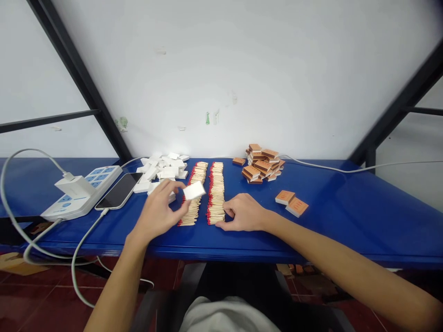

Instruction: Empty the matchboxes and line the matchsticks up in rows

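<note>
My left hand (157, 207) pinches a small white matchbox tray (194, 191) between thumb and fingers. It holds the tray above the left row of matches (198, 174), which have red heads. My right hand (244, 213) rests at the near end of the right row of matches (217, 184), thumb and index finger curled against the stick ends. How many sticks are between those fingers is hidden. Behind my left hand lies a pile of white matchbox trays (166, 167). Two orange-topped matchboxes (296, 207) lie to the right of my right hand.
A heap of brown and orange matchboxes (261, 163) stands near the wall. On the left are a phone (119, 190) and a white power strip (83, 193) with a charger (74, 185) and looping cables. Everything stands on a blue table (346, 207) between black metal posts.
</note>
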Motion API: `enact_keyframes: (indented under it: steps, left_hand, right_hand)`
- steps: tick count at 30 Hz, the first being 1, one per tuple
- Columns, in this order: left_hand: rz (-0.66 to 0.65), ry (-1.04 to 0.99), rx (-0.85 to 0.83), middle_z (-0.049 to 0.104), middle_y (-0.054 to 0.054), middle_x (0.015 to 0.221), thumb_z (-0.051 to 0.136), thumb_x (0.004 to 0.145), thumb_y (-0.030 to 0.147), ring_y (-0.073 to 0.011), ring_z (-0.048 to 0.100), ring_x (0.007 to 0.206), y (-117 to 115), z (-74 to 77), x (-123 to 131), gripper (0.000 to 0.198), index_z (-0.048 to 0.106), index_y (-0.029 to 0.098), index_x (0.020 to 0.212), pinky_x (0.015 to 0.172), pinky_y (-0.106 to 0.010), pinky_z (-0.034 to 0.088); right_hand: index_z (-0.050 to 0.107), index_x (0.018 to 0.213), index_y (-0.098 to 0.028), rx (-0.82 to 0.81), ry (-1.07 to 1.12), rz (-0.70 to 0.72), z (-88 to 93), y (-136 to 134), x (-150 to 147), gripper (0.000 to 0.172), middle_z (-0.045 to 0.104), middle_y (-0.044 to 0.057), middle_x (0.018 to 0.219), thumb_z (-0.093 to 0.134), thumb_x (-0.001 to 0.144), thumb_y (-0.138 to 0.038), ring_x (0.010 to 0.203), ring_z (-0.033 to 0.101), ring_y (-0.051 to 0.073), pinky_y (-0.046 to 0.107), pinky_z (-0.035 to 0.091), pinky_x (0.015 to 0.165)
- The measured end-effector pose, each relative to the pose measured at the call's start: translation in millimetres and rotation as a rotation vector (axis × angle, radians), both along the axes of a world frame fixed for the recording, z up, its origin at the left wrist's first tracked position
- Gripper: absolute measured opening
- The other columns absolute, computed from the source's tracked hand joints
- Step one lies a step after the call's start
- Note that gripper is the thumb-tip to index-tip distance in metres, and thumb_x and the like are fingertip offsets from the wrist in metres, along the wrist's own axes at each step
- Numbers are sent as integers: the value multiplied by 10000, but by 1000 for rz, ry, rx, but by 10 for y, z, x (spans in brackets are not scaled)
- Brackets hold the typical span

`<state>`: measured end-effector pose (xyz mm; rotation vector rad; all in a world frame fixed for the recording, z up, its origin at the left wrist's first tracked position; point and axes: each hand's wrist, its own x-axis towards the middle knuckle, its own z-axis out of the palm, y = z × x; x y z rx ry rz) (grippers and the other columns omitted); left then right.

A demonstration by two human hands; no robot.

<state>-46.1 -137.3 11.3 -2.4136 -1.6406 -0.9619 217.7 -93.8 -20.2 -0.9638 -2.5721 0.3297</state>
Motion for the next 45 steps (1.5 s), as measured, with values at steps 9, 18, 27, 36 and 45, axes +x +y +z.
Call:
enact_keyframes:
  steps: [9, 18, 27, 36, 45]
  left_hand:
    - [464, 66, -58, 596, -47, 949, 536, 895, 551, -252, 601, 895, 12, 56, -775, 419, 633, 213, 1122, 742, -344, 439]
    - [490, 91, -127, 606, -42, 924, 493, 911, 580, -266, 602, 893, 27, 33, -929, 472, 645, 207, 1159, 708, -338, 424]
    - [487, 19, -174, 594, -36, 924, 499, 900, 592, -241, 596, 827, 42, 23, -951, 521, 621, 207, 1229, 699, -343, 437]
    - [169, 40, -31, 610, -66, 1173, 586, 880, 573, -298, 523, 1159, -144, 172, -571, 467, 612, 267, 1232, 1042, -470, 401]
    - [-265, 195, -112, 425, -120, 1488, 688, 867, 413, -362, 380, 1361, -315, -197, 482, 567, 510, 312, 1395, 1084, -581, 390]
  right_hand:
    - [553, 700, -193, 144, -203, 23, 365, 48, 206, 313, 627, 20, 688, 563, 933, -401, 612, 524, 136, 278, 289, 592]
    - [623, 1196, -201, -93, -560, -630, 583, 251, 1010, 514, 696, 160, 1150, 681, 794, -515, 996, 666, 358, 377, 447, 689]
    - [674, 1073, -279, -204, -348, -335, 574, 265, 1054, 408, 716, 28, 949, 754, 673, -305, 777, 688, 228, 290, 462, 602]
    - [677, 1111, -259, -270, -53, 197, 594, 135, 644, 313, 670, 37, 1161, 705, 804, -317, 1062, 627, 217, 335, 471, 956]
    - [592, 1252, -246, 23, -61, 99, 285, 227, 471, 390, 604, 95, 1264, 649, 895, -389, 1119, 596, 247, 388, 467, 961]
